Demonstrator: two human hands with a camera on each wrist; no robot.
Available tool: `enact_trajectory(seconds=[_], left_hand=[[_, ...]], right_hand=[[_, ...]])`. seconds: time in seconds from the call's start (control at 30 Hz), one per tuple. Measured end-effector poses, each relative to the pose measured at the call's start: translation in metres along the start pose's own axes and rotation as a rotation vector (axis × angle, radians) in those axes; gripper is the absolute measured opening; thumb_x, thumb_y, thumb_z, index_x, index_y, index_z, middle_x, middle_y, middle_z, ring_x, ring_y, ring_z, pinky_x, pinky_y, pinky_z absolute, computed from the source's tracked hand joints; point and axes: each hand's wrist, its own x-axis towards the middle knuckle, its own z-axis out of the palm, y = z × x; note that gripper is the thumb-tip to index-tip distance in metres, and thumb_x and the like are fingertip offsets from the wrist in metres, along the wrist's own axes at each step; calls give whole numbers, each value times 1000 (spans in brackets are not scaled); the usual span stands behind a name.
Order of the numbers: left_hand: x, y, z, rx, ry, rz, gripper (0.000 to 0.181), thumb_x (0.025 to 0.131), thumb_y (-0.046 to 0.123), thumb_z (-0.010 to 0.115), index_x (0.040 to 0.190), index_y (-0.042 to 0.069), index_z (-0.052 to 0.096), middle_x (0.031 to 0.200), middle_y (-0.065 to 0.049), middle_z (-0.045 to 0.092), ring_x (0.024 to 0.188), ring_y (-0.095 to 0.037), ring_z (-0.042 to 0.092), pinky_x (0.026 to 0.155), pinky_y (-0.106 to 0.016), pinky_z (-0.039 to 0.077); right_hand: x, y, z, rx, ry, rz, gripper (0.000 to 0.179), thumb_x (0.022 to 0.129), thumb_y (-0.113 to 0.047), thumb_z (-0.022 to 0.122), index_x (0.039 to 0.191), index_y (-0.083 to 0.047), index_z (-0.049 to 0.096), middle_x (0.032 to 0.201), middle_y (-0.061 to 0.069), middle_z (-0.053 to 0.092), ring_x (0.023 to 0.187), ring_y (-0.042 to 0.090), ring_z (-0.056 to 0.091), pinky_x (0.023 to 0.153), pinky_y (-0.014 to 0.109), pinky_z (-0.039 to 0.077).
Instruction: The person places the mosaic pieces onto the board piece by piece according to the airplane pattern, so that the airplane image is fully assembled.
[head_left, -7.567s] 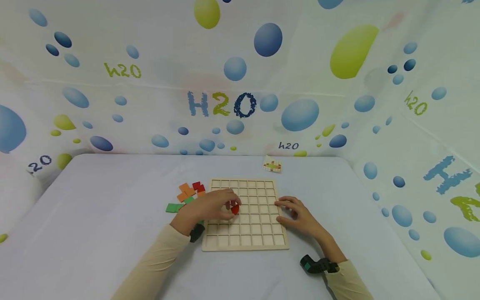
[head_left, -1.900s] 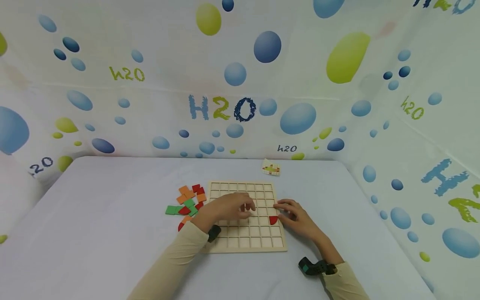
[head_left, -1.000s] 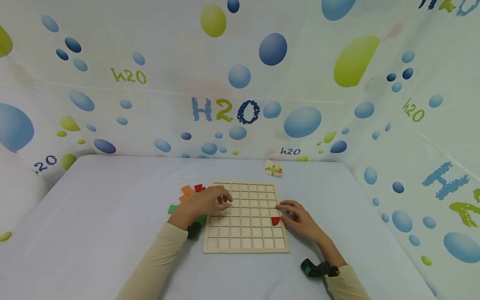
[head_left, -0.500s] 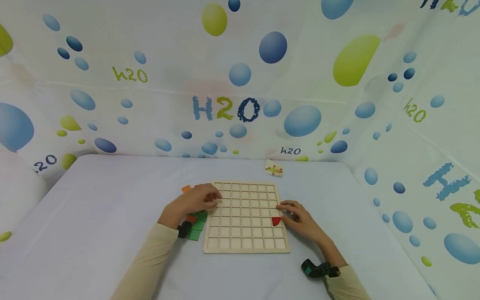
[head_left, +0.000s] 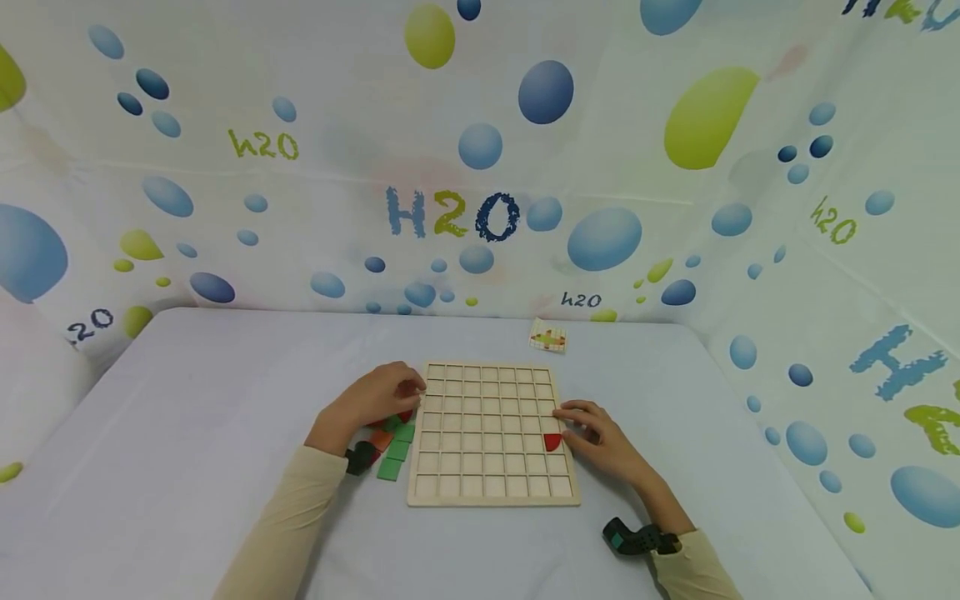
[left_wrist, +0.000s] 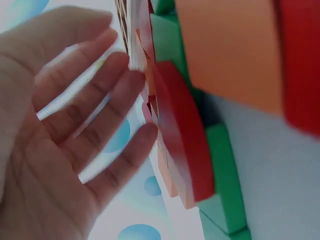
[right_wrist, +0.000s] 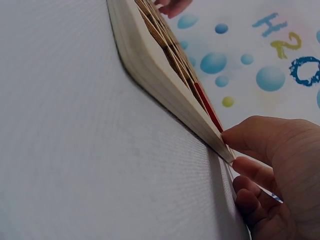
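Note:
The left hand (head_left: 371, 398) hovers over a pile of coloured tiles beside the wooden grid board (head_left: 493, 503). In the left wrist view its fingers are loosely bent and hold nothing. A curved red tile (left_wrist: 192, 150) lies near the fingertips, with green tiles (head_left: 388, 470) and an orange tile (head_left: 381, 438) about it; the hand hides part of the pile in the head view. The right hand (head_left: 606, 442) touches the board's right edge with thumb and fingertips, fingers relaxed. One red quarter-round tile (head_left: 552, 442) sits in the rightmost column, beside the right thumb.
A small card (head_left: 548, 337) with a printed coloured pattern lies behind the board, near the back of the white-covered table (head_left: 225, 400). A printed cloth (head_left: 337, 217) hangs behind. A black wrist device (head_left: 633, 537) is on the right wrist.
The red quarter-round tile, earlier at the left hand's fingers, now lies in a right-hand cell. The left hand has moved left off the board to the tiles. The right hand stays at the edge.

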Motion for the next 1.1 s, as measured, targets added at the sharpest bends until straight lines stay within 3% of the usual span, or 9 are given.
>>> enact_trajectory(seconds=[0.2, 0.37, 0.53, 0.83, 0.97, 1.1], left_hand=[[-2, 1, -1, 71, 12, -42, 17, 90, 14, 68, 101, 1, 69, 93, -7, 61, 87, -22, 58, 84, -42, 50], [-2, 2, -1, 63, 6, -68, 17, 90, 12, 68, 103, 0, 69, 97, -9, 60, 90, -24, 58, 86, -43, 50], [-2, 2, -1, 46, 7, -56, 18, 90, 6, 67, 105, -3, 68, 100, -12, 59, 92, -26, 58, 89, -43, 50], [-3, 0, -5, 117, -7, -71, 20, 85, 2, 66, 104, 3, 70, 109, -12, 60, 101, -31, 55, 91, -50, 46], [-3, -2, -6, 96, -12, -79, 20, 84, 1, 67, 105, 3, 70, 109, -13, 59, 102, -31, 53, 93, -49, 46], [-3, -4, -7, 53, -28, -88, 21, 84, 0, 67, 105, 2, 69, 102, -10, 57, 93, -25, 52, 86, -41, 49]], right_hand=[[0, -1, 0, 0, 0, -9, 32, 92, -1, 63, 124, 1, 63, 125, 19, 55, 96, 23, 51, 73, 26, 43], [0, -6, 1, -20, 5, -16, 31, 89, 6, 62, 121, 8, 62, 124, 26, 54, 94, 33, 51, 71, 29, 43], [0, -9, 1, -17, -2, -18, 31, 88, 11, 61, 119, 14, 59, 122, 32, 52, 92, 41, 49, 69, 35, 44], [0, -1, -2, 3, -7, -13, 32, 92, -1, 63, 124, 2, 62, 126, 21, 54, 96, 23, 50, 71, 27, 43], [-1, 2, -2, 12, -9, -10, 33, 93, -5, 63, 125, -1, 62, 127, 20, 53, 96, 19, 50, 71, 25, 43], [-1, 1, -3, 13, -13, -2, 34, 93, -5, 63, 126, -1, 62, 128, 19, 53, 97, 18, 50, 72, 25, 43]])
